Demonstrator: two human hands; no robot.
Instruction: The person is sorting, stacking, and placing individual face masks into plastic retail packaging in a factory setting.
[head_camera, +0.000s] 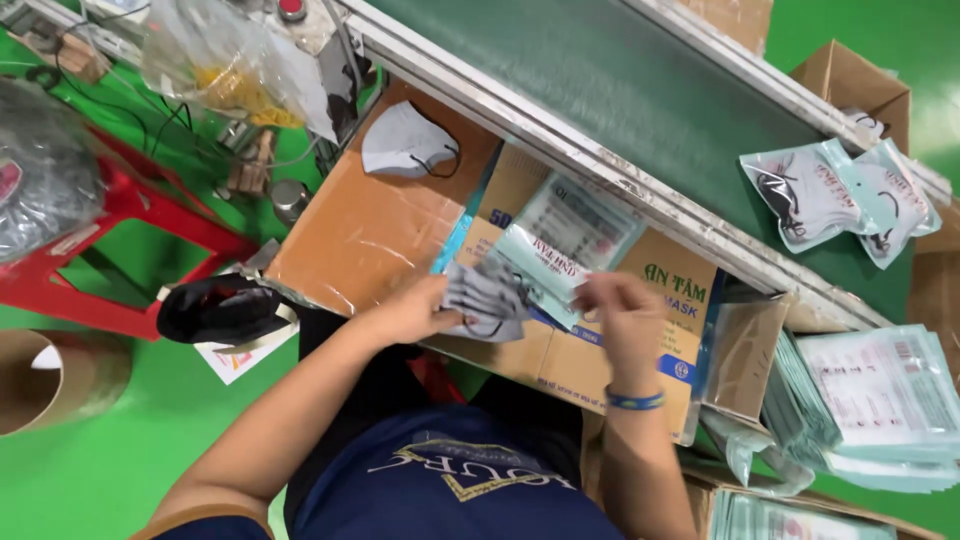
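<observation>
Hidden: the left hand (420, 312) has its fingertips tucked under the grey face mask (487, 298) it grips; the right hand (618, 305) is blurred, pinching the pale green pouch (540, 262).
Mask position: on the flattened cardboard box (375, 235), at the pouch's mouth.
Left surroundings: red stool (130, 215), spare grey mask (408, 142).
Right surroundings: conveyor belt (640, 90), two filled pouches (845, 195), stack of empty pouches (875, 400).
</observation>
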